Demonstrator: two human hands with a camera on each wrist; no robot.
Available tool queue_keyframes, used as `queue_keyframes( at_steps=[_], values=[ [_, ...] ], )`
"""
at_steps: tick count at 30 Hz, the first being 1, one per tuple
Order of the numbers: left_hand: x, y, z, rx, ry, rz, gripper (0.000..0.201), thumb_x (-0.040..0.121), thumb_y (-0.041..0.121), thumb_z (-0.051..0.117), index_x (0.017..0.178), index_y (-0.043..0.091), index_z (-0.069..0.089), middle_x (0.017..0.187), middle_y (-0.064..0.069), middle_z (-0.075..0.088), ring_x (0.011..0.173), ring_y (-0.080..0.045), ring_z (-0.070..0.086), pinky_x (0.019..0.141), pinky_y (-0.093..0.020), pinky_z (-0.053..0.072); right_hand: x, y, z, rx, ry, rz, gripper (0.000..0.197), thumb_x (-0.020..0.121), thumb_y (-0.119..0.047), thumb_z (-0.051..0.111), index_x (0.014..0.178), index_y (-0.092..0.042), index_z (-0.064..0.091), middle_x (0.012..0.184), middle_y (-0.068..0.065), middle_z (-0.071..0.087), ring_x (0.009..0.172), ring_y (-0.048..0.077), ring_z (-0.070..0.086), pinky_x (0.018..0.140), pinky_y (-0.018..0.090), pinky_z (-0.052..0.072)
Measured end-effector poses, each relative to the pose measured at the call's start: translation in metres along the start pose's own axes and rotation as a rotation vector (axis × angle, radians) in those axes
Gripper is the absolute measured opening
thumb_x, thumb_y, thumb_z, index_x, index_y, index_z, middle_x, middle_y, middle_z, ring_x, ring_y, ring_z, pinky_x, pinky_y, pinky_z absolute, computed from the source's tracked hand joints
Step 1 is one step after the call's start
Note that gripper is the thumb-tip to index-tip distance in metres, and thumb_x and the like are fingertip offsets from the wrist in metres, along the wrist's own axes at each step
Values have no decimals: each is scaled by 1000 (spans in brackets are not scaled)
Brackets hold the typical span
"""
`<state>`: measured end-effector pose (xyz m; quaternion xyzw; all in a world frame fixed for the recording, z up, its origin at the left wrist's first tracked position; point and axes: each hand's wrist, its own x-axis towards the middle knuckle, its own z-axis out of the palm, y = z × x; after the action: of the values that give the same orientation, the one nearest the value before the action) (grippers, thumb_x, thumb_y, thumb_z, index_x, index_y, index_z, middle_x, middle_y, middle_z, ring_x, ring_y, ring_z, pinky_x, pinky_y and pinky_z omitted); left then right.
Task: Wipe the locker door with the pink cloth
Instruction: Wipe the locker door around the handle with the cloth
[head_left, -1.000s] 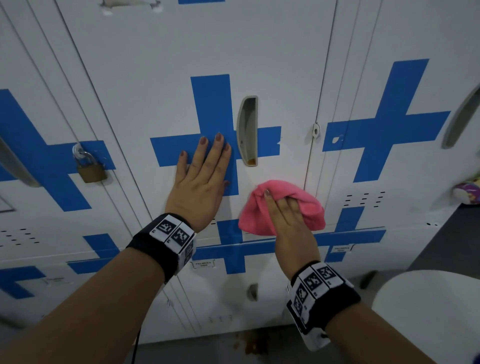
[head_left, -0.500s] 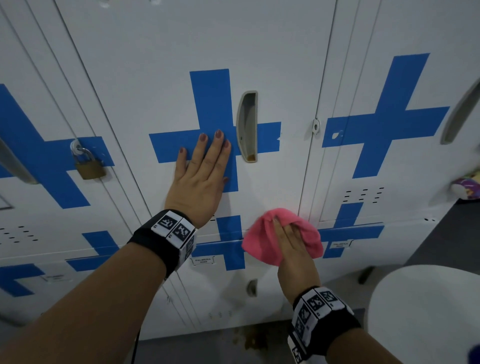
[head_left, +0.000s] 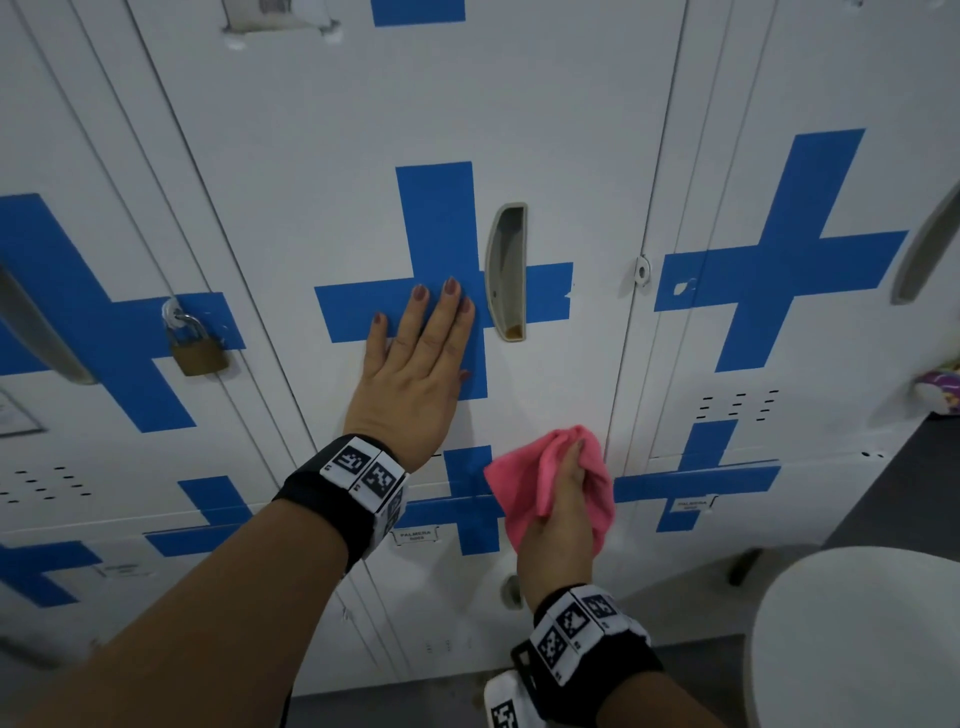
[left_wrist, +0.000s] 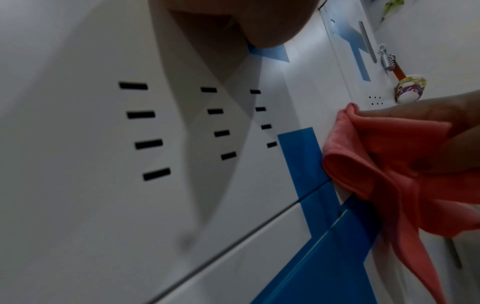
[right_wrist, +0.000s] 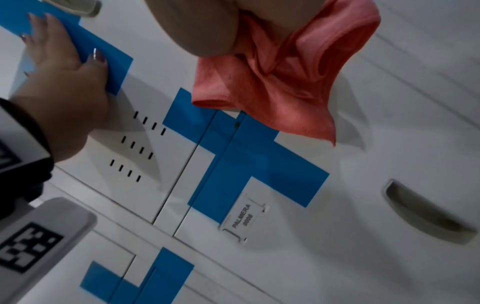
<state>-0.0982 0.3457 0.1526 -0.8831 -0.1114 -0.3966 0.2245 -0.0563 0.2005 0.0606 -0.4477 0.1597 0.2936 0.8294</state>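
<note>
While the left hand (head_left: 415, 374) stays flat, fingers straight, the pink cloth (head_left: 550, 483) (bunched in the right hand (head_left: 563, 525)) is dragged toward 6 o'clock, so the locker door (head_left: 415, 104) is nearly wiped to its bottom edge.

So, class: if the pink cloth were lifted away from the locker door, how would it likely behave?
The pink cloth is probably floppy: it bunches in folds under the right hand, a corner hanging loose. Likely light, since it drapes thinly.

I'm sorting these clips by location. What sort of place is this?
Probably a locker or changing room: a bank of white metal locker doors with recessed handles, a brass padlock on one, and a name label on another.
</note>
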Motion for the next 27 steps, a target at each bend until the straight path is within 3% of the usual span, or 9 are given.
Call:
queue_keyframes(
  at_steps=[4,7,10,13,15,19,23,27],
  values=[
    [0,0,1,-7,2,16,71,94,29,33,149,16,-9,155,-4,6,143,-19,-21,114,-42,-15,-9,9,12,37,-69,-9,80,81,-67,53,147,-40,17,155,-6,22,140,21,25,115,46,20],
    [0,0,2,-5,3,7,64,94,29,33,149,12,5,155,-4,7,142,-18,-22,114,-41,-15,-14,16,19,40,-102,-10,78,83,-59,57,148,-35,21,153,-4,26,138,21,29,114,42,24],
    [0,0,1,-4,6,0,62,94,29,33,148,10,9,154,-5,7,142,-17,-22,114,-41,-16,-10,27,19,-26,-155,-19,71,83,-55,59,144,-28,34,145,1,40,128,22,43,108,40,34],
    [1,0,1,-6,3,0,62,94,29,33,148,10,9,154,-5,8,142,-17,-22,114,-41,-15,-9,25,5,-188,-165,-50,72,79,-64,59,139,-29,40,136,1,48,120,23,49,103,45,40],
    [0,0,1,-5,1,-3,63,93,29,33,148,10,8,154,-5,8,142,-17,-22,114,-41,-14,-7,15,-7,-242,-143,-69,86,70,-78,55,141,-34,35,141,-1,42,126,26,44,104,44,35],
    [0,1,1,-2,-1,-2,62,93,29,34,148,10,10,154,-5,8,143,-17,-21,114,-41,-14,3,-1,-14,-59,-24,-57,84,77,-73,50,146,-37,20,150,1,30,135,26,32,112,46,24],
    [0,1,2,9,7,-5,62,93,29,33,147,10,10,154,-5,9,143,-18,-21,114,-42,-13,-2,12,2,54,-64,40,91,65,-83,49,143,-50,16,153,-4,27,140,24,24,113,50,20],
    [0,0,3,10,19,3,62,94,30,33,147,10,9,154,-5,9,143,-18,-21,114,-42,-13,-7,21,17,140,37,21,86,77,-68,54,148,-39,14,153,-4,26,139,22,26,115,46,21]
  ],
)
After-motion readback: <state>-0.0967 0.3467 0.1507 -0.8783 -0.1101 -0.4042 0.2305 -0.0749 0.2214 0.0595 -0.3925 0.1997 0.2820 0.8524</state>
